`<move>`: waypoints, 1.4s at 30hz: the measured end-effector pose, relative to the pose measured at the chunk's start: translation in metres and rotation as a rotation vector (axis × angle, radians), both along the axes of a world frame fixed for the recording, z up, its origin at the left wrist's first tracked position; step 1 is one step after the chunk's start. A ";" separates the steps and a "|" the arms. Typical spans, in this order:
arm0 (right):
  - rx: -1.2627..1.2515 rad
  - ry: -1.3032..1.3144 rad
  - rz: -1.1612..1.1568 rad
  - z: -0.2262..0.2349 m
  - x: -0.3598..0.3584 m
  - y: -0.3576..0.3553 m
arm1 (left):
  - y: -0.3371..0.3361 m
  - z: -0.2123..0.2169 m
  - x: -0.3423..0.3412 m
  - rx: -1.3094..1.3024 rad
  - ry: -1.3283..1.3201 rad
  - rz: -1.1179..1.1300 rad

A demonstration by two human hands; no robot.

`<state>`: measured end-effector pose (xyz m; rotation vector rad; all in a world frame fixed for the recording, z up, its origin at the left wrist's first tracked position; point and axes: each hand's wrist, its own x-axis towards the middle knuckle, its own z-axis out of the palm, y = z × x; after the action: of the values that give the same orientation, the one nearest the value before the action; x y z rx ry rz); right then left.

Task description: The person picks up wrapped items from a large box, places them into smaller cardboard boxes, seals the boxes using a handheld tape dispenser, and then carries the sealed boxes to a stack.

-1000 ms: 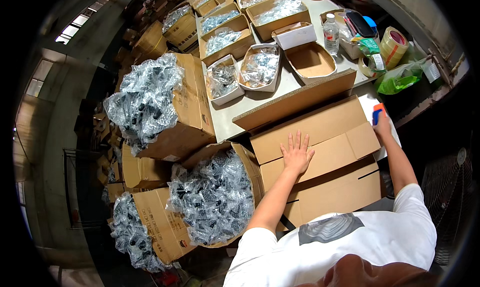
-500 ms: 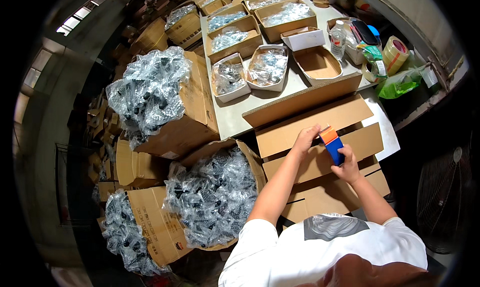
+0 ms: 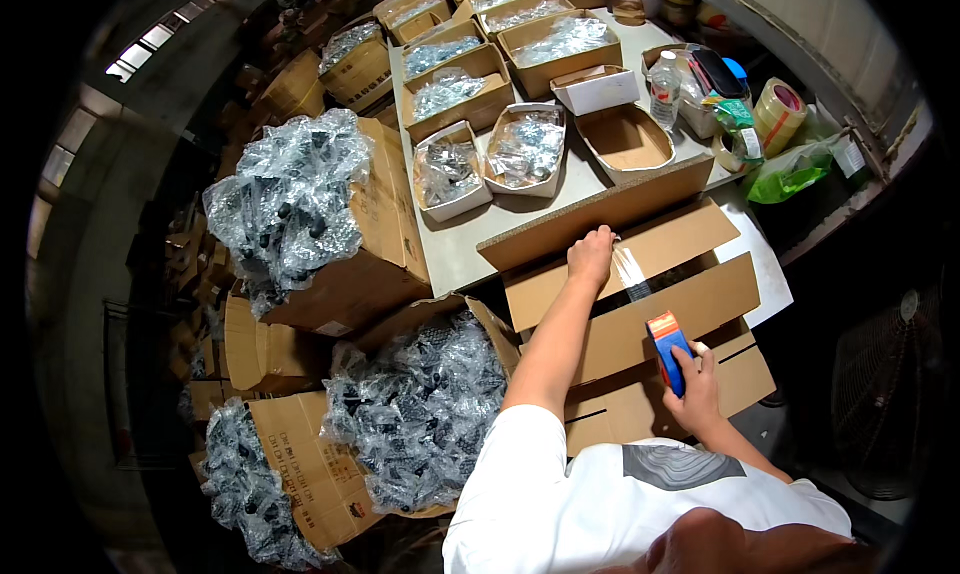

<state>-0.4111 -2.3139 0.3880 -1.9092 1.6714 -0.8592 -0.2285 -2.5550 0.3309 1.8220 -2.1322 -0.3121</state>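
A blue and orange tape dispenser [image 3: 667, 354] is in my right hand [image 3: 697, 392], its fingers wrapped round the blue body. A shiny strip of clear tape [image 3: 629, 266] stretches across the gap between the cardboard carton's flaps [image 3: 672, 310], from near my left fingers toward the dispenser. My left hand [image 3: 592, 258] is closed at the far flap, with the tape's end apparently pinched in its fingertips. The carton lies in front of me with its flaps spread, and one tall flap [image 3: 600, 212] stands up at the far side.
Large cartons of bubble-wrapped dark parts [image 3: 425, 404] stand at my left. On the white table [image 3: 455, 249] sit small boxes of bagged parts [image 3: 530, 146], an open box [image 3: 628, 139], a water bottle [image 3: 665, 89] and tape rolls [image 3: 780, 116]. A fan [image 3: 888, 394] stands at the right.
My hands have moved apart: the left went up and left to the far flap, the right drew down with the dispenser. A strip of clear tape now shows between them.
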 end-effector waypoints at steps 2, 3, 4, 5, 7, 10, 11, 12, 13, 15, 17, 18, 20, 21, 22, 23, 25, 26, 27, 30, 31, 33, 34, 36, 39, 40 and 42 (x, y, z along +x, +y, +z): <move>-0.037 0.018 -0.005 -0.005 0.001 -0.006 | -0.013 -0.005 -0.003 0.056 -0.073 -0.071; -0.029 0.017 -0.014 -0.005 0.003 -0.009 | -0.015 -0.009 -0.004 0.075 -0.074 -0.092; -0.026 0.010 -0.019 -0.006 0.004 -0.014 | -0.018 -0.012 -0.001 0.090 -0.081 -0.110; -0.042 0.007 -0.022 -0.009 0.005 -0.017 | -0.022 -0.014 0.000 0.105 -0.089 -0.126; -0.028 0.013 -0.031 -0.009 0.005 -0.019 | -0.028 -0.015 0.001 0.149 -0.148 -0.200; 0.023 -0.005 -0.033 -0.012 0.003 -0.018 | -0.035 -0.009 -0.011 0.231 -0.304 -0.218; 0.041 -0.015 -0.030 -0.012 0.002 -0.018 | -0.035 -0.004 -0.015 0.257 -0.368 -0.206; 0.033 -0.020 -0.021 -0.011 0.003 -0.018 | -0.033 -0.001 -0.015 0.216 -0.310 -0.191; 0.023 -0.024 -0.010 -0.008 0.003 -0.018 | -0.030 0.003 -0.014 0.173 -0.252 -0.172; -0.009 -0.028 0.027 -0.007 0.003 -0.021 | -0.019 0.012 -0.010 0.139 -0.059 -0.125; -0.047 -0.025 0.056 -0.007 0.000 -0.022 | -0.001 0.017 -0.005 0.272 -0.058 -0.161; -0.045 -0.027 0.053 -0.005 -0.001 -0.024 | 0.010 0.018 -0.002 0.338 -0.057 -0.176; -0.031 -0.042 0.060 0.000 -0.001 -0.027 | 0.043 0.027 0.004 0.202 -0.197 -0.196; -0.047 -0.047 0.074 0.003 0.001 -0.030 | 0.069 0.010 0.011 -0.123 -0.172 -0.187; -0.050 -0.051 0.062 -0.002 -0.004 -0.032 | 0.097 0.013 -0.001 0.052 -0.172 -0.199; -0.057 -0.062 0.063 -0.005 -0.003 -0.033 | 0.126 0.010 -0.003 0.170 -0.238 -0.280; -0.073 -0.042 0.072 -0.007 -0.005 -0.035 | 0.160 0.033 -0.014 0.334 -0.193 -0.327; -0.060 -0.036 0.090 -0.006 -0.001 -0.036 | 0.170 0.029 -0.018 0.332 -0.205 -0.306; -0.059 -0.013 0.097 -0.006 0.002 -0.036 | 0.173 0.022 -0.021 0.292 -0.217 -0.253; -0.023 0.020 0.094 -0.004 0.010 -0.039 | 0.163 0.005 -0.023 0.196 -0.252 -0.144; -0.043 0.046 0.090 -0.005 0.009 -0.040 | 0.160 0.004 -0.026 0.191 -0.261 -0.133; -0.039 0.057 0.102 -0.005 0.010 -0.036 | 0.154 -0.004 -0.028 0.129 -0.249 -0.100; -0.040 0.060 0.110 -0.003 0.012 -0.033 | 0.149 -0.017 -0.024 0.070 -0.230 -0.072; -0.027 0.108 0.153 -0.012 0.004 -0.006 | 0.143 -0.018 -0.017 0.082 -0.208 -0.084; 0.084 0.099 0.156 -0.015 -0.013 0.029 | 0.142 0.002 -0.015 0.235 -0.191 -0.144; 0.089 0.091 0.133 -0.006 -0.006 0.030 | 0.142 0.007 -0.016 0.238 -0.201 -0.158; 0.091 0.087 0.103 0.000 -0.003 0.030 | 0.141 0.016 -0.018 0.248 -0.221 -0.181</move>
<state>-0.4136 -2.2837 0.3880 -1.9761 1.6164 -0.6577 -0.2464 -2.4138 0.3465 1.8718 -2.5174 -0.4542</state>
